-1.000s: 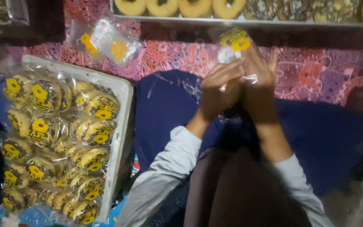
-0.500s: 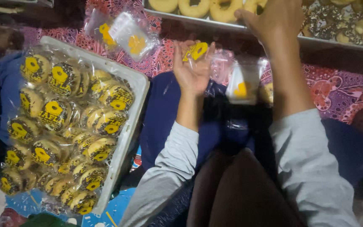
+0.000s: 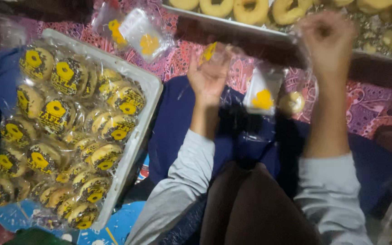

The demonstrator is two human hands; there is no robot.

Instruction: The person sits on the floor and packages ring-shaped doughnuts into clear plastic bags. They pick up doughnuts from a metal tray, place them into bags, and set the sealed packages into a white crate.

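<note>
- On the far left a white tray (image 3: pixel 153 88) is full of donuts (image 3: pixel 60 118) in clear bags with yellow marks.
- Just above the tray lie two spare bags (image 3: pixel 134 34) on a pink cloth (image 3: pixel 178 59).
- The left hand (image 3: pixel 208 76) is up, just right of the tray. Its grip is closed on a clear wrapper (image 3: pixel 212 52) with a yellow mark, which sits at the fingertips.
- Under both arms is a dark blue cloth (image 3: pixel 173 122).
- Between the two hands a clear bag (image 3: pixel 262 93) with a yellow mark hangs in the air. A small round donut (image 3: pixel 291 103) shows just beside it, on its right. I cannot tell if it is inside the bag.
- The right hand (image 3: pixel 325 38) is higher up and blurry. The fingers are curled in, and the hanging bag seems to reach up to it, but I cannot tell if the grip really holds it.
- Along the top, behind the hands, a long tray (image 3: pixel 250 29) holds a row of bare donut rings (image 3: pixel 250 9).
- Both sleeves (image 3: pixel 187 181) are grey.
</note>
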